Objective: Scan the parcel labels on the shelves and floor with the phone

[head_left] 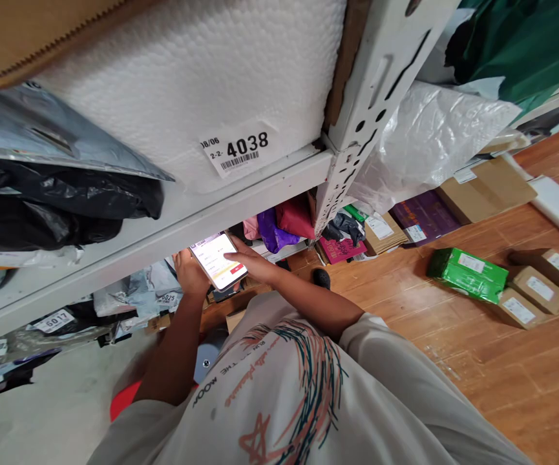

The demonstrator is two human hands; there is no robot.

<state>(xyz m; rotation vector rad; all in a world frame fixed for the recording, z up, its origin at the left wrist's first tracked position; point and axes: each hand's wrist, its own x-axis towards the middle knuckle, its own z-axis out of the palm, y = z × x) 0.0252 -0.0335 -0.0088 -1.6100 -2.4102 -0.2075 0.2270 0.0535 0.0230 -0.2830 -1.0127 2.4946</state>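
Note:
A smartphone [217, 259] with a lit, mostly white screen is held in front of my shirt, just below the shelf edge. My left hand [192, 271] is wrapped round one side of it, fingers curled about the edge. On the other side my right hand [250, 259] grips the phone, its thumb over the lower part of the screen. A yellow strip and a red button show on the screen; the text is too small to read. Above the phone, a white textured parcel [201, 77] with a label [238, 148] reading 4038 sits on the shelf.
A white metal shelf post [357, 123] rises right of the phone. Black plastic parcels [56, 194] lie on the left shelf; labelled bags [53, 321] fill the one below. On the wooden floor stand a green box [468, 274] and several brown cartons [534, 290]. A red stool-like object [123, 400] is partly hidden.

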